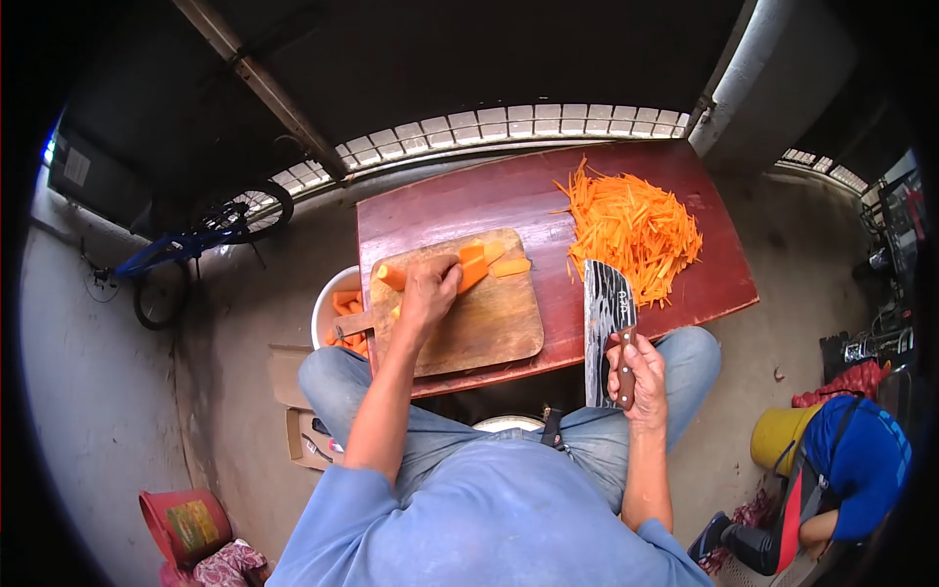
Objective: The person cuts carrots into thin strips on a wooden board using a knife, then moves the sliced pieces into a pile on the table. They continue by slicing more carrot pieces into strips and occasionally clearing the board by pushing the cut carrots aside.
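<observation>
A wooden cutting board (489, 333) with a handle lies on the red table (450, 210). My left hand (430, 291) is closed over carrot pieces (473, 266) near the top of the board; its fingertips are partly hidden. Flat carrot slices (511, 267) lie to the right of that hand. My right hand (641, 380) grips the brown handle of a cleaver (608, 298), its broad patterned blade pointing up, off the board at the table's front edge. Behind the blade rises a large heap of shredded carrot (636, 230).
A white bucket (321, 313) of carrot pieces stands left of the board. On the floor are an open cardboard box (298, 440), a red bucket (184, 523) and a blue bicycle (181, 245). Another person (861, 460) in blue is beside a yellow bucket (778, 435) at right.
</observation>
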A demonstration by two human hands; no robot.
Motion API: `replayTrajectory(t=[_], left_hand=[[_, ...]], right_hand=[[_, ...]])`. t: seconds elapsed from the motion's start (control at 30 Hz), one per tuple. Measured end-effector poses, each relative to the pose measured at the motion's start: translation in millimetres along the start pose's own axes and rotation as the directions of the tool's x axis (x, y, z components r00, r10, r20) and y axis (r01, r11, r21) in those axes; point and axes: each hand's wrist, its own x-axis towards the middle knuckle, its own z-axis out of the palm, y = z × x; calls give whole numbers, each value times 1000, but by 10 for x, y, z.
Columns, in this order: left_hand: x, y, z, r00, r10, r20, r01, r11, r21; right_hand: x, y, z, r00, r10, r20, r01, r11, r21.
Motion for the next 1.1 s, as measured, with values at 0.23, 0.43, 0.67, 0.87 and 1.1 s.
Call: replayTrajectory(t=[0.23, 0.43, 0.67, 0.87, 1.1], left_hand=[[-785, 298, 79, 965, -256, -59, 252, 965, -69], [-1152, 417, -78, 951, -296, 86, 293, 955, 49], [-1083, 137, -226, 998, 34, 60, -43, 989, 142], [-1176, 92, -86, 986, 21, 167, -41, 992, 121], [-1198, 248, -8, 994, 71, 83, -83, 985, 149]], right_hand=[[-158, -143, 395, 995, 96, 38, -86, 974, -211], [-220, -86, 690, 963, 249, 98, -179, 870, -459], [-321, -85, 793, 948, 310, 73, -223, 811, -541], [-358, 13, 880, 937, 340, 78, -241, 794, -558], [-179, 68, 1151, 954, 270, 128, -115, 725, -679]])
